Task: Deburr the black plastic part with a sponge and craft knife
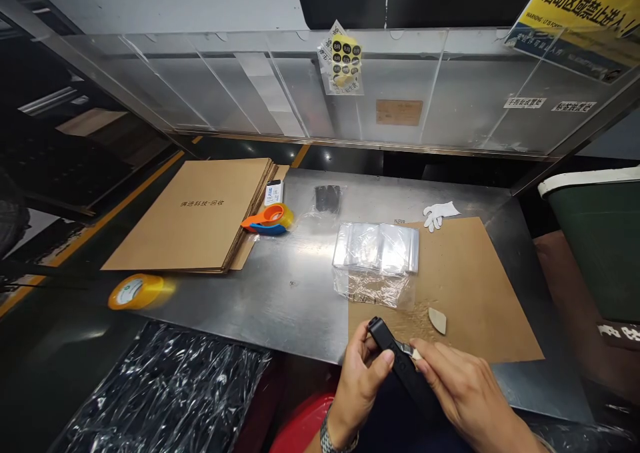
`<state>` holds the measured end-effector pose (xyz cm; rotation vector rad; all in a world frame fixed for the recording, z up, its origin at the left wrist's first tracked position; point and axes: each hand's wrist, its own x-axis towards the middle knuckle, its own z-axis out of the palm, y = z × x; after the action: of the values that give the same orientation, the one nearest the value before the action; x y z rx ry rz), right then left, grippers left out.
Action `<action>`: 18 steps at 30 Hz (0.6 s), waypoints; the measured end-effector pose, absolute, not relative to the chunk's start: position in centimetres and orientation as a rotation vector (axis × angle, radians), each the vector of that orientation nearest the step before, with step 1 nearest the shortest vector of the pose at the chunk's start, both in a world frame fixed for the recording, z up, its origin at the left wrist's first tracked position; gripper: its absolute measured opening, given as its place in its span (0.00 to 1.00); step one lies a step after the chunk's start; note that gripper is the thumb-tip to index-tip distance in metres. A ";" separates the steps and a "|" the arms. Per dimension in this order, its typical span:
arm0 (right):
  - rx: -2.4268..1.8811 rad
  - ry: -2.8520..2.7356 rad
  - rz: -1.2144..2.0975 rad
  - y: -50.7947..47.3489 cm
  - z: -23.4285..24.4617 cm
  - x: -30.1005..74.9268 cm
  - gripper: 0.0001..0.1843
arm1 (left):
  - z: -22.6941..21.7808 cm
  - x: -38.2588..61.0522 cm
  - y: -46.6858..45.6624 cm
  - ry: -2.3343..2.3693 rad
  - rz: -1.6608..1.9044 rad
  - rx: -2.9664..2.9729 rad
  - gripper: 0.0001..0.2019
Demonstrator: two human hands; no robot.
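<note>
My left hand (363, 373) is closed around a slim black device (395, 360) at the near edge of the metal table (295, 293), thumb on its top face. My right hand (457, 383) pinches a small whitish piece (415, 352) against the same device. Just beyond them, a small pale wedge-shaped piece (437, 320) lies on a brown paper sheet (470, 286). A stack of clear plastic bags (376, 248) sits at the sheet's far left corner.
Flat cardboard sheets (200, 216) lie at the left with an orange-and-blue tape dispenser (269, 220) beside them. A yellow tape roll (136, 291) sits off the table's left edge. A white glove (439, 214), a dark packet (327, 198), a green bin (600, 240) at right, black plastic wrap (165, 393) below.
</note>
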<state>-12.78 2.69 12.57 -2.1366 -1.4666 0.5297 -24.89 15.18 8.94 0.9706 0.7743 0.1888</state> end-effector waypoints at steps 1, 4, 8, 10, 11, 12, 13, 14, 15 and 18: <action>-2.134 -1.464 0.535 2.7 12.6 -12.8 0.17 | 8.9 -24.9 15.1 0.776 0.192 0.969 0.25; -2.137 -1.418 0.544 2.8 12.3 -12.8 0.17 | 8.9 -25.0 15.0 0.780 0.210 0.951 0.24; -2.210 -1.326 0.544 2.7 10.8 -12.4 0.17 | 9.2 -25.1 14.9 0.725 0.202 0.917 0.25; -2.227 -1.310 0.569 2.6 10.2 -12.1 0.17 | 9.3 -25.0 14.9 0.725 0.194 0.918 0.26; -2.221 -1.308 0.584 2.5 10.1 -12.1 0.17 | 9.4 -25.0 14.9 0.734 0.195 0.925 0.26; -2.209 -1.308 0.591 2.4 10.1 -12.0 0.18 | 9.4 -24.9 14.9 0.740 0.197 0.932 0.26; -2.191 -1.310 0.589 2.4 10.3 -12.0 0.18 | 9.3 -24.9 14.9 0.738 0.196 0.940 0.25; -2.167 -1.318 0.587 2.3 10.6 -12.1 0.18 | 9.3 -24.9 14.9 0.733 0.195 0.948 0.25; -2.139 -1.333 0.584 2.3 10.9 -12.2 0.18 | 9.2 -24.8 14.9 0.727 0.194 0.955 0.25; -2.081 -1.377 0.563 2.4 11.7 -12.4 0.17 | 9.2 -24.8 14.8 0.728 0.199 0.978 0.24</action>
<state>-12.39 2.41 11.73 -2.0805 -1.3767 0.5627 -24.81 14.81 9.23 0.9776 0.7284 0.1992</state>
